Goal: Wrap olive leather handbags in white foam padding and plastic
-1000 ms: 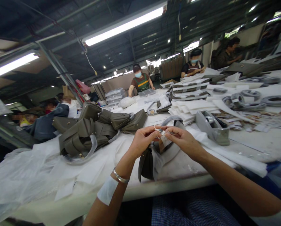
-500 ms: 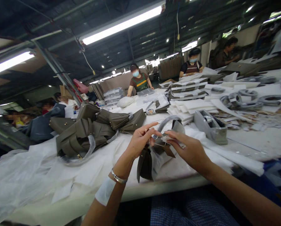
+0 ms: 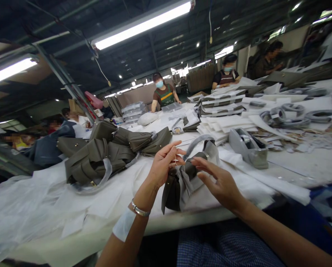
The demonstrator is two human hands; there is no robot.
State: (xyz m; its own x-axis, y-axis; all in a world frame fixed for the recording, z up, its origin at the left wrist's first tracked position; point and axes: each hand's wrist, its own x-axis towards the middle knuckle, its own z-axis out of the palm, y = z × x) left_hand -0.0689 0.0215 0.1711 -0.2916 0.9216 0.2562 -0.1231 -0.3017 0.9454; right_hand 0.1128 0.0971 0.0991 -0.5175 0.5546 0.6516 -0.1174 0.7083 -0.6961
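Observation:
My left hand point(image 3: 166, 163) is pinched, thumb against fingers, on a thin white string point(image 3: 176, 158) that hangs below the fingertips. My right hand point(image 3: 220, 181) is to its right with the fingers apart and nothing in them. Below and behind both hands, an olive-grey handbag point(image 3: 171, 193) rests near the table's front edge. Its handle point(image 3: 195, 144) is wrapped in pale film, and whitish wrapping point(image 3: 184, 185) hangs at its side. Whether a tag hangs on the string is hard to make out.
More olive handbags point(image 3: 99, 159) are heaped at left beside clear plastic sheets point(image 3: 23, 215). A grey tape dispenser point(image 3: 247, 148) stands at right, with tape rolls point(image 3: 291, 115) and stacked white sheets point(image 3: 224, 126) beyond. A masked co-worker point(image 3: 164, 92) is across the table point(image 3: 166, 222).
My right hand has let go of the small tag on a string that both hands were at, and its fingers have spread. The left hand still pinches the string.

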